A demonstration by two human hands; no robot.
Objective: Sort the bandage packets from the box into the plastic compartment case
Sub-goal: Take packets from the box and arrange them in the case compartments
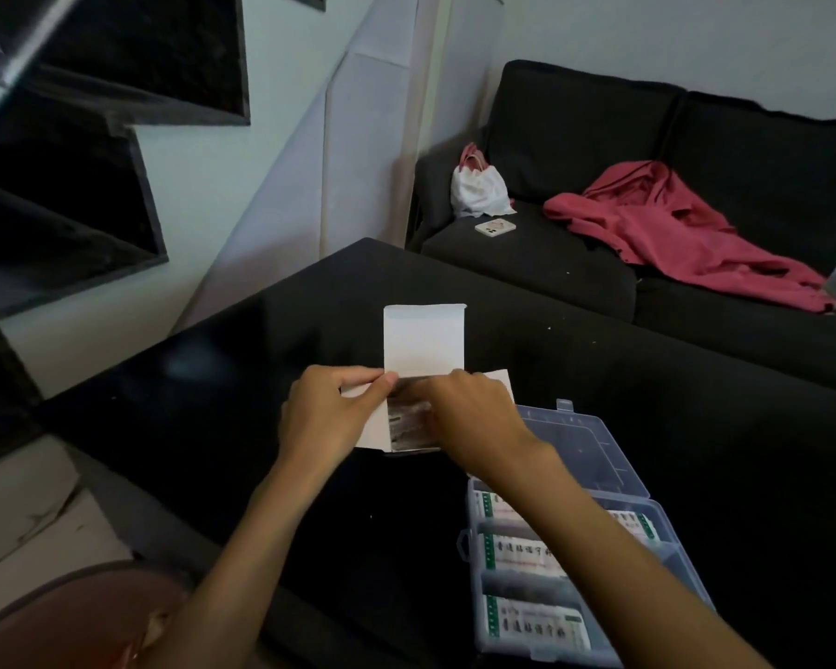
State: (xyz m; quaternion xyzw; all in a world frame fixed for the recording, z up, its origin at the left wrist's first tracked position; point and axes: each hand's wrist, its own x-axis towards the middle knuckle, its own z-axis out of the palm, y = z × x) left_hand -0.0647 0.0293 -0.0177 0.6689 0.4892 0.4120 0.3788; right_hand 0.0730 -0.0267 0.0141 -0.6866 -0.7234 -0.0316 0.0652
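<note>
White cardboard box [423, 347], flap up, sits on the black worktop [203, 417]; both hands [324, 417] [469, 417] clamp it. Green-striped bandage packets [527, 555] with unreadable print fill the clear plastic compartment case [647, 509] alongside.

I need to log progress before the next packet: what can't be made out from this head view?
- Packets left in the white cardboard box: covered by both hands.
- Right hand grip: fingertips hidden inside the box.
- Clear plastic compartment case right cells: crossed by the right forearm.
- Packet print: too small.
</note>
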